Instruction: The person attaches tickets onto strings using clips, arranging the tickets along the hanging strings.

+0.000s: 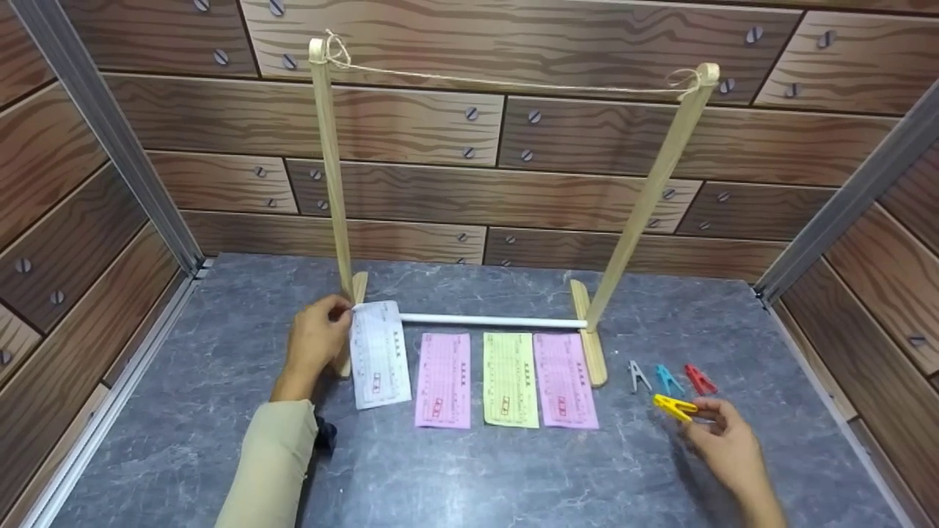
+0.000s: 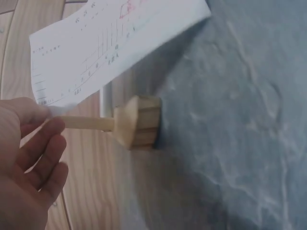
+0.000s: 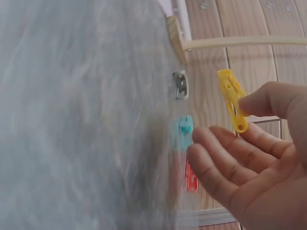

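My left hand point(image 1: 320, 334) pinches the top left corner of a white printed slip point(image 1: 380, 359), which hangs tilted beside the stand's left post. The left wrist view shows the slip point(image 2: 105, 48) between thumb and forefinger of that hand point(image 2: 33, 148). Over the table at the right, my right hand point(image 1: 730, 444) pinches a yellow clothespin point(image 1: 673, 407) by one end. Behind that hand lie a grey clothespin point(image 1: 638, 376), a blue clothespin point(image 1: 668, 380) and a red clothespin point(image 1: 700, 379). In the right wrist view the yellow clothespin point(image 3: 232, 100) is between thumb and fingers.
Two wooden posts point(image 1: 653, 198) carry a string point(image 1: 506, 82) tied across their tops, and a white rod point(image 1: 491, 320) joins their feet. Two pink slips point(image 1: 443, 381) and a yellow-green slip point(image 1: 510, 381) lie in front of the rod. Wood-patterned panels point(image 1: 411, 125) enclose the grey table point(image 1: 455, 477).
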The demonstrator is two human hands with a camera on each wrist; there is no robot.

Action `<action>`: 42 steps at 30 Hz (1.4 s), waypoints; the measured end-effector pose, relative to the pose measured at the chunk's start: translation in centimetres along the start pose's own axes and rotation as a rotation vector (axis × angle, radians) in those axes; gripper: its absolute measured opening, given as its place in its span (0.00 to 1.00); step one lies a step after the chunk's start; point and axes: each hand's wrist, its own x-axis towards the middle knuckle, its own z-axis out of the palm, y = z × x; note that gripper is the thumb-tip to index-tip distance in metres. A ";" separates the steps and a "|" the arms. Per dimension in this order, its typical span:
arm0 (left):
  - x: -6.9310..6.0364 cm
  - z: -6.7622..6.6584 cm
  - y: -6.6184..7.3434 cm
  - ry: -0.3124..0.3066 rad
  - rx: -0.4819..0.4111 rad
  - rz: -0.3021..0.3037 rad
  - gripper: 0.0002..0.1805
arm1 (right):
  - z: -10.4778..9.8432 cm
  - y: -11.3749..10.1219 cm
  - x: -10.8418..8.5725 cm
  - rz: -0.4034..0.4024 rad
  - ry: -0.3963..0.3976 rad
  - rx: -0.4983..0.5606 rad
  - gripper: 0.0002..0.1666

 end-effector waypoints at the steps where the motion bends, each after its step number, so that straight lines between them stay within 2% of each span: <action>1: 0.1 -0.1 0.2 -0.002 -0.028 -0.014 0.05 | 0.1 -0.2 0.0 0.005 0.006 0.042 0.31; 4: 0.2 -0.3 0.7 0.001 -0.109 -0.032 0.05 | 0.1 -0.6 -0.1 -0.006 0.026 0.143 0.30; 9: 0.4 -0.6 1.5 0.027 -0.198 -0.026 0.03 | 0.1 -1.4 -0.1 -0.106 0.051 0.300 0.28; 11: 0.5 -0.6 1.8 0.037 -0.232 -0.016 0.03 | 0.1 -1.7 -0.2 -0.141 0.062 0.376 0.24; 15: 0.6 -0.8 2.5 0.058 -0.300 0.028 0.05 | 0.1 -2.3 -0.5 -0.191 0.072 0.499 0.15; 20: 1.0 -1.1 3.3 0.099 -0.345 0.109 0.12 | 0.3 -3.6 -0.7 -0.256 0.070 0.601 0.14; 24: 1.5 -1.5 4.0 0.125 -0.352 0.145 0.15 | 0.0 -5.1 -0.7 -0.285 0.066 0.609 0.13; 27: 2.0 -1.9 4.7 0.152 -0.369 0.164 0.11 | -0.4 -6.4 -0.5 -0.315 0.061 0.603 0.13; 31: 2.6 -2.4 5.5 0.174 -0.399 0.220 0.08 | -0.9 -8.3 -0.5 -0.354 0.058 0.596 0.12; 34: 3.1 -2.8 6.2 0.171 -0.402 0.247 0.08 | -1.3 -9.9 -0.6 -0.369 0.056 0.582 0.11; 37: 3.5 -3.3 7.1 0.167 -0.409 0.248 0.07 | -1.5 -11.6 -0.6 -0.401 0.055 0.572 0.11; 42: 4.4 -4.3 8.6 0.174 -0.451 0.304 0.07 | -1.8 -14.1 -0.8 -0.471 0.043 0.549 0.13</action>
